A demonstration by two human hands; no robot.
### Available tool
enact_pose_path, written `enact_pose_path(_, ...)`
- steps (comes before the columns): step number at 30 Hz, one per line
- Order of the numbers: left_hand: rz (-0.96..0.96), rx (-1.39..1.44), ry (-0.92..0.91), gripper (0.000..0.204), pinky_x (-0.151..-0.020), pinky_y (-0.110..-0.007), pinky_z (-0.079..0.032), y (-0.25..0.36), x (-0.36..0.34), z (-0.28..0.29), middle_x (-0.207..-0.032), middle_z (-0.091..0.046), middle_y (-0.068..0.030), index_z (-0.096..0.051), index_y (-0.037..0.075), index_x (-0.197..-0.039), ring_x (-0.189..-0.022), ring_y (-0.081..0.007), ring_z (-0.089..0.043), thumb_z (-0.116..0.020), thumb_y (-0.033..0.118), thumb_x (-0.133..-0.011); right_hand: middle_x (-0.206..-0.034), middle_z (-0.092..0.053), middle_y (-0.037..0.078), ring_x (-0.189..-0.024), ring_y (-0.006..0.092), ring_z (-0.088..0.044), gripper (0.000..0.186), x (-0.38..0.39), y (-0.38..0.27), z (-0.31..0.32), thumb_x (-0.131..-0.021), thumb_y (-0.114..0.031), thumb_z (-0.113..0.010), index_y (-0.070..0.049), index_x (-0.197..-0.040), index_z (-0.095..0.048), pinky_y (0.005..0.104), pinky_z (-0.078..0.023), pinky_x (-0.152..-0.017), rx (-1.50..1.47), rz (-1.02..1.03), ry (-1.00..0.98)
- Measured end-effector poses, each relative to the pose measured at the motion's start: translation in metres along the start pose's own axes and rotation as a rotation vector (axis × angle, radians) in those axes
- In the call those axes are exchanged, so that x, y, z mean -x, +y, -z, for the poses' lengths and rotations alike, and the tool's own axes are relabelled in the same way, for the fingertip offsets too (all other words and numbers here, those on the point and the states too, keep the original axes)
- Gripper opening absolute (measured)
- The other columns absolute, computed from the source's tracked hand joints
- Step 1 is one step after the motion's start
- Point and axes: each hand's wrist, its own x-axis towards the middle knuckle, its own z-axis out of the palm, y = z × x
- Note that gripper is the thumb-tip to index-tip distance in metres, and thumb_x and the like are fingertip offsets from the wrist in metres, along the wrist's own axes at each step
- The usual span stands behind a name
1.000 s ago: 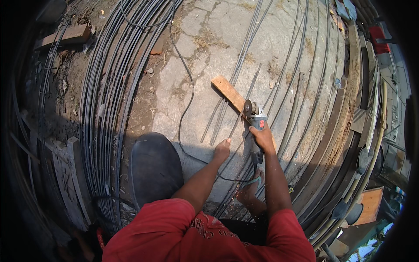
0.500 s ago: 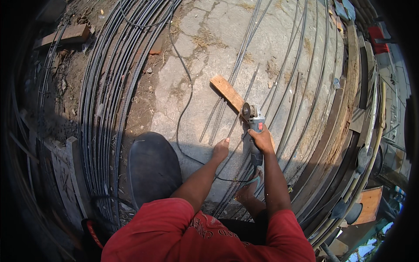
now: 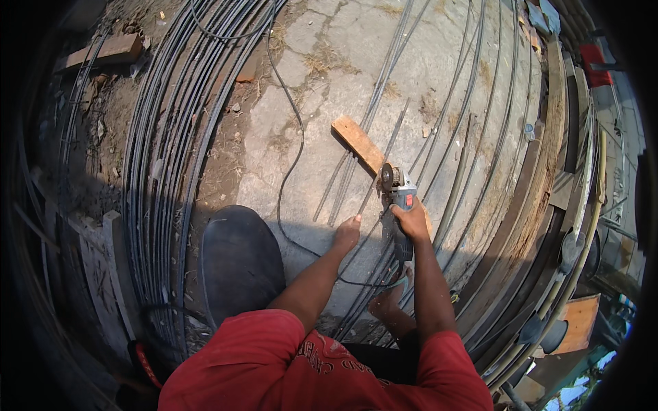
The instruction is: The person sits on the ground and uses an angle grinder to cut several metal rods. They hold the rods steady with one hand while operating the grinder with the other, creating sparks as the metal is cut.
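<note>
My right hand (image 3: 412, 220) is wrapped around the body of a grey angle grinder (image 3: 405, 196), which points away from me. The cutting disc (image 3: 387, 177) stands on edge at its far end, against a thin steel rod (image 3: 369, 197). My left hand (image 3: 347, 234) is closed on the near part of that rod. The rod's far part rests by a wooden block (image 3: 358, 142) lying slantwise on the concrete. Whether the disc is spinning cannot be made out. A bare foot (image 3: 391, 301) is beside the grinder's rear end.
A thick bundle of steel bars (image 3: 164, 157) runs along the left. More long bars (image 3: 473, 89) lie on the concrete (image 3: 274, 130) at the right, beside timber planks (image 3: 524, 205). A black power cord (image 3: 301, 137) loops across the floor. A dark rounded object (image 3: 243, 267) sits near my left arm.
Both hands, the grinder and the rod stay in nearly the same place. Small orange specks near the foot in the earlier frame hardly show now.
</note>
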Motion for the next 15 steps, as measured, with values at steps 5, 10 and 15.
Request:
enact_pose_path(5,0.027,-0.042,-0.009,0.061,-0.101,-0.053,-0.045,-0.007,-0.005,0.003,-0.122,-0.066,-0.0286,-0.067,0.007,-0.126,-0.119,-0.0479,-0.060,-0.034,0.054,-0.107,-0.117,-0.071,0.022,-0.109,0.0324,-0.069,0.061,-0.003,-0.035,0.004,-0.080,-0.029,-0.080,0.005,-0.127,-0.060,0.0404,-0.052,-0.096,0.104,-0.137,-0.061)
enact_pose_path(10,0.010,-0.021,0.007,0.061,-0.101,-0.054,-0.045,-0.002,-0.003,-0.002,-0.122,-0.066,-0.0287,-0.067,0.007,-0.126,-0.119,-0.0480,-0.060,-0.034,0.055,-0.107,-0.115,-0.072,0.022,-0.108,0.0323,-0.069,0.060,-0.014,-0.018,0.002,-0.080,-0.030,-0.080,0.005,-0.126,-0.061,0.0401,-0.052,-0.096,-0.028,-0.094,-0.024)
enact_pose_path(15,-0.012,-0.016,0.013,0.060,-0.098,-0.055,-0.046,-0.004,-0.003,-0.002,-0.117,-0.067,-0.0299,-0.067,0.006,-0.122,-0.115,-0.0497,-0.060,-0.034,0.054,-0.107,-0.114,-0.072,0.022,-0.107,0.0325,-0.070,0.060,-0.018,-0.004,-0.002,-0.080,-0.031,-0.081,0.005,-0.125,-0.062,0.0401,-0.053,-0.095,-0.081,-0.059,-0.019)
